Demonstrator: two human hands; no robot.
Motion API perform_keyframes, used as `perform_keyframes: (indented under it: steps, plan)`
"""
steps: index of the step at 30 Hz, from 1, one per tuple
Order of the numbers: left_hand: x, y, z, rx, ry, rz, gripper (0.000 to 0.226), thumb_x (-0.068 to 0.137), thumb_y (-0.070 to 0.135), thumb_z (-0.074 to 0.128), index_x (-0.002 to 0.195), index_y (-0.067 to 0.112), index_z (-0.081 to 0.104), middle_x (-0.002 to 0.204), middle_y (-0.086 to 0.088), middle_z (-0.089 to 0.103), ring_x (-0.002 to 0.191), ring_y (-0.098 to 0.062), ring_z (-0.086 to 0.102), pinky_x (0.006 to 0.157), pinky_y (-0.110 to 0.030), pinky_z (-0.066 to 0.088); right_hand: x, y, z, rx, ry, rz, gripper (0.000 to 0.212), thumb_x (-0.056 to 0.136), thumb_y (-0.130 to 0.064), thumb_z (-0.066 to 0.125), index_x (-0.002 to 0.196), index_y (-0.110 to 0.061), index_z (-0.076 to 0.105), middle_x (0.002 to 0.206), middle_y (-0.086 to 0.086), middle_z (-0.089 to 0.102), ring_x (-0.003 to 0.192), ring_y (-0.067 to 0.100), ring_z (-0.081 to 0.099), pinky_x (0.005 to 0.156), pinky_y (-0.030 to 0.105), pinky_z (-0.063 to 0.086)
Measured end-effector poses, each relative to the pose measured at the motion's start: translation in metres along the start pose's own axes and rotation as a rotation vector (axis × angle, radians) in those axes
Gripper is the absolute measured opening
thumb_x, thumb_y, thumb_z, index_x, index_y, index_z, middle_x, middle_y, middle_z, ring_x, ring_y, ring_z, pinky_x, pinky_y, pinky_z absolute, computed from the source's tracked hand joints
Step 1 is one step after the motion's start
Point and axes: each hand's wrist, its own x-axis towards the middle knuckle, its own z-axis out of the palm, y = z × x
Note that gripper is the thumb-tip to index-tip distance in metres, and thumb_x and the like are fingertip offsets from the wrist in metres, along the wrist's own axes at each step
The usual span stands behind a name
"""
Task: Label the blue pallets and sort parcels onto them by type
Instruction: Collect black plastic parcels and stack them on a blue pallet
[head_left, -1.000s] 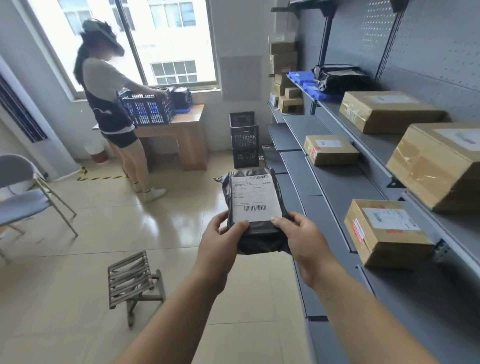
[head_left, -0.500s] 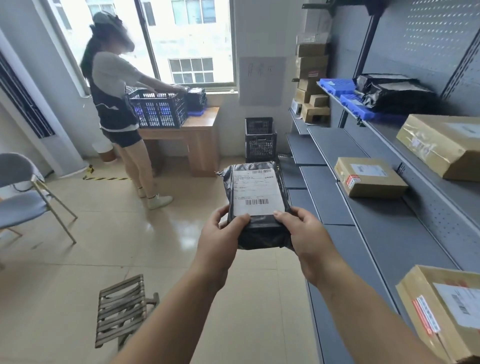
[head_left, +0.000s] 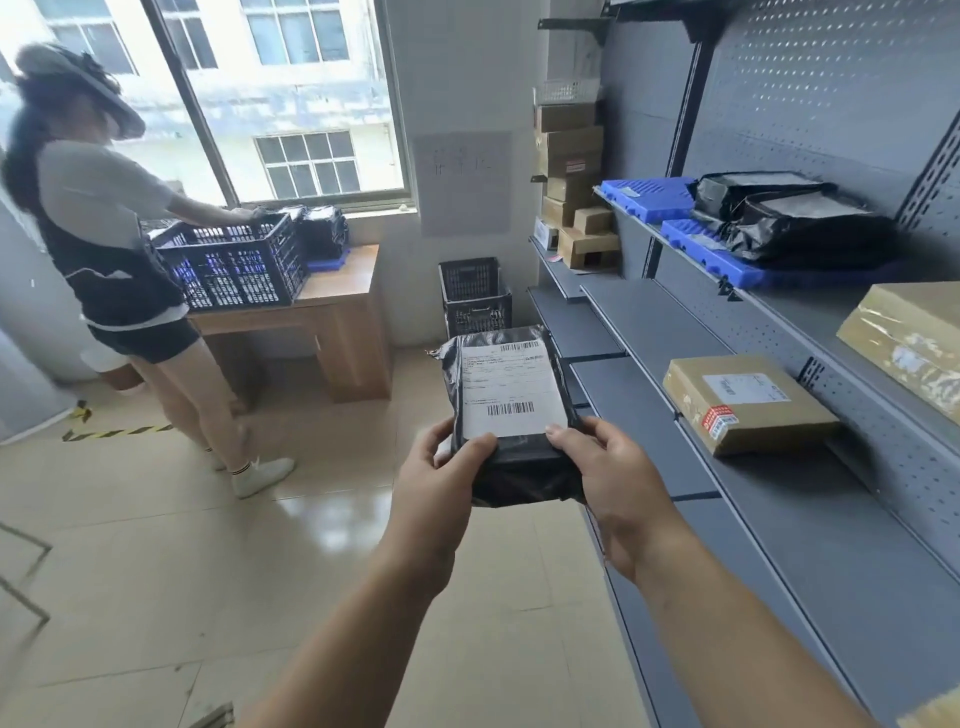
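I hold a black plastic parcel (head_left: 511, 395) with a white shipping label in front of me, label up. My left hand (head_left: 441, 483) grips its near left corner and my right hand (head_left: 613, 478) grips its near right corner. On the upper right shelf lie two blue pallets (head_left: 649, 197); the nearer one (head_left: 701, 249) carries black plastic parcels (head_left: 789, 218). A cardboard parcel (head_left: 743, 402) rests on the grey middle shelf to my right, another box (head_left: 904, 338) on the shelf above it.
Grey metal shelving (head_left: 810, 530) runs along the right. Stacked cardboard boxes (head_left: 571, 182) stand at its far end. A black crate (head_left: 475, 299) sits on the floor by the wall. Another person (head_left: 104, 249) stands at a wooden desk (head_left: 332, 312) with a dark crate (head_left: 234, 260).
I have walked forward along the shelving with the parcel still in both hands. The blue pallets and far boxes are nearer; the stool and chair have left the view.
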Motion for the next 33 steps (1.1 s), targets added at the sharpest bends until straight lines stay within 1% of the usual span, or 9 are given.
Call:
perform_keyframes:
  steps: [4, 9, 12, 15, 18, 20, 24, 28, 33]
  plan:
    - [0.068, 0.01, 0.019, 0.008, 0.007, 0.023, 0.038, 0.091, 0.018, 0.074, 0.128, 0.022, 0.063, 0.105, 0.001, 0.08, 0.099, -0.021, 0.076, 0.094, -0.043, 0.059, 0.071, -0.009, 0.003, 0.018, 0.001, -0.011, 0.023, 0.093, -0.026, 0.07, 0.114, -0.018, 0.069, 0.104, 0.003, 0.078, 0.087, 0.018, 0.076, 0.079, 0.036, 0.058]
    - [0.143, 0.029, 0.054, 0.031, 0.042, 0.06, 0.054, 0.076, 0.032, 0.074, 0.128, 0.02, 0.066, 0.109, -0.002, 0.079, 0.103, -0.025, 0.075, 0.098, -0.048, 0.058, 0.159, -0.035, -0.001, 0.051, -0.052, 0.001, 0.031, 0.09, -0.027, 0.073, 0.118, -0.014, 0.067, 0.11, 0.007, 0.077, 0.093, 0.023, 0.076, 0.085, 0.04, 0.06]
    - [0.186, 0.037, 0.073, 0.005, 0.06, 0.068, 0.045, 0.085, 0.025, 0.075, 0.129, 0.02, 0.064, 0.108, -0.001, 0.079, 0.103, -0.024, 0.075, 0.097, -0.045, 0.058, 0.207, -0.054, -0.004, 0.05, -0.068, -0.012, 0.028, 0.092, -0.025, 0.071, 0.117, -0.014, 0.066, 0.108, 0.006, 0.077, 0.087, 0.018, 0.075, 0.077, 0.033, 0.057]
    - [0.227, 0.043, 0.088, 0.001, 0.071, 0.079, 0.045, 0.086, 0.026, 0.074, 0.13, 0.02, 0.064, 0.11, -0.001, 0.079, 0.104, -0.022, 0.075, 0.098, -0.044, 0.057, 0.25, -0.065, -0.005, 0.046, -0.082, -0.029, 0.024, 0.092, -0.024, 0.071, 0.114, -0.014, 0.067, 0.105, 0.006, 0.077, 0.085, 0.016, 0.074, 0.077, 0.032, 0.055]
    - [0.264, 0.047, 0.096, -0.005, 0.081, 0.078, 0.035, 0.094, 0.02, 0.07, 0.128, 0.02, 0.065, 0.109, 0.0, 0.079, 0.105, -0.022, 0.074, 0.098, -0.042, 0.057, 0.289, -0.069, -0.001, 0.037, -0.074, -0.035, 0.026, 0.092, -0.025, 0.071, 0.116, -0.014, 0.067, 0.107, 0.006, 0.077, 0.09, 0.019, 0.075, 0.08, 0.035, 0.056]
    - [0.291, 0.048, 0.099, -0.009, 0.082, 0.068, 0.034, 0.095, 0.018, 0.069, 0.129, 0.019, 0.064, 0.109, -0.001, 0.079, 0.105, -0.022, 0.074, 0.097, -0.042, 0.058, 0.316, -0.071, 0.002, 0.021, -0.069, -0.034, 0.028, 0.091, -0.026, 0.072, 0.116, -0.014, 0.067, 0.109, 0.006, 0.077, 0.096, 0.022, 0.075, 0.088, 0.041, 0.058]
    - [0.35, 0.053, 0.105, -0.001, 0.048, 0.063, 0.038, 0.095, 0.018, 0.07, 0.132, 0.018, 0.063, 0.109, -0.001, 0.079, 0.105, -0.023, 0.075, 0.098, -0.044, 0.057, 0.369, -0.076, 0.011, -0.007, -0.039, -0.052, 0.037, 0.083, -0.035, 0.074, 0.114, -0.017, 0.069, 0.107, 0.002, 0.078, 0.098, 0.023, 0.075, 0.095, 0.047, 0.058]
    - [0.415, 0.067, 0.108, -0.001, -0.035, 0.065, 0.035, 0.095, 0.017, 0.069, 0.13, 0.018, 0.065, 0.112, -0.003, 0.078, 0.108, -0.026, 0.073, 0.1, -0.046, 0.056, 0.423, -0.084, 0.026, -0.019, 0.015, -0.082, 0.028, 0.091, -0.03, 0.071, 0.117, -0.019, 0.07, 0.107, 0.0, 0.079, 0.1, 0.02, 0.075, 0.097, 0.046, 0.057]
    - [0.495, 0.095, 0.12, 0.016, -0.166, 0.06, 0.032, 0.097, 0.016, 0.067, 0.128, 0.02, 0.067, 0.111, -0.003, 0.079, 0.109, -0.026, 0.073, 0.105, -0.048, 0.053, 0.483, -0.107, 0.046, -0.058, 0.156, -0.141, 0.038, 0.077, -0.042, 0.071, 0.109, -0.021, 0.073, 0.104, -0.002, 0.079, 0.099, 0.02, 0.075, 0.097, 0.05, 0.057]
